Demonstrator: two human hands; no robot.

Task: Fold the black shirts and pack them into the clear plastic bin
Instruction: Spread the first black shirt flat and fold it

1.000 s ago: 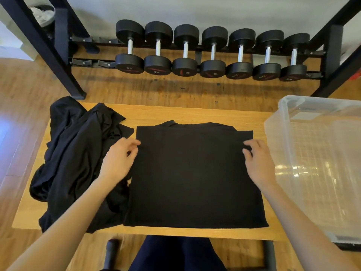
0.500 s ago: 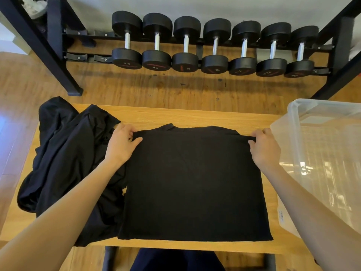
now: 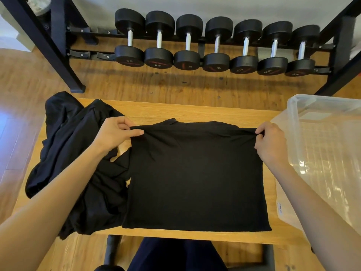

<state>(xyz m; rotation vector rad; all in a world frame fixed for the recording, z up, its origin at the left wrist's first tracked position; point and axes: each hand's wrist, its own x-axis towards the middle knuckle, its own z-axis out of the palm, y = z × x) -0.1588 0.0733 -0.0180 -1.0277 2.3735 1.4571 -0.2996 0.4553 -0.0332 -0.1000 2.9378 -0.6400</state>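
A black shirt point(image 3: 197, 178), folded into a rectangle, lies flat in the middle of the wooden table point(image 3: 195, 112). My left hand point(image 3: 115, 134) pinches its far left corner and my right hand point(image 3: 270, 143) pinches its far right corner; the far edge is lifted slightly off the table and wrinkled. A heap of unfolded black shirts point(image 3: 78, 157) lies on the left of the table, partly under my left forearm. The clear plastic bin point(image 3: 328, 153) stands at the right edge of the table, with nothing visible inside.
A black rack with several dumbbells point(image 3: 214, 44) stands on the wooden floor beyond the table. Its slanted black legs point(image 3: 58, 55) flank both sides. My dark-trousered legs point(image 3: 175, 255) show below the table's near edge.
Both hands moved from the shirt's sides up to its far corners, closed on the fabric and raised the far edge. The camera shifted closer and slightly left.
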